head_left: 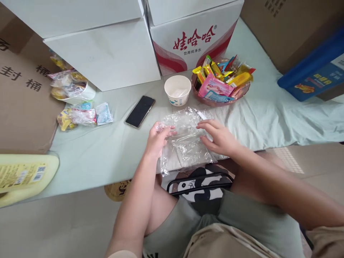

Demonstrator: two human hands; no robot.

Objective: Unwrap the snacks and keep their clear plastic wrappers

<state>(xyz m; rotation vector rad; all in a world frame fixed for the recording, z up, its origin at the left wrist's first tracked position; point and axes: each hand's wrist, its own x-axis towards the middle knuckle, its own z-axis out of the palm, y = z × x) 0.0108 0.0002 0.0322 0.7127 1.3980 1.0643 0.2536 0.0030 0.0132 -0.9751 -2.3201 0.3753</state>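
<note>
Now the left hand (156, 140) pinches the clear bag (185, 123), probably steadying it; the right hand (218, 138) sits half open, any grip unclear. The bag's spread at the front of the worktop (107, 154).

My counter (88, 161), covered in pale green cloth. Contents: clear plastic bag (188, 147), at the front edge before me; white paper cup (174, 99), just behind; pink bowl (204, 99) of wrapped snacks, right of the cup; phone (140, 111), face up, to my left; filled packets (83, 116), further left; white tub (88, 95), packet-filled; white carton (107, 53) and red-and-white carton (196, 41), at the back; brown carton (24, 96), far left.
</note>
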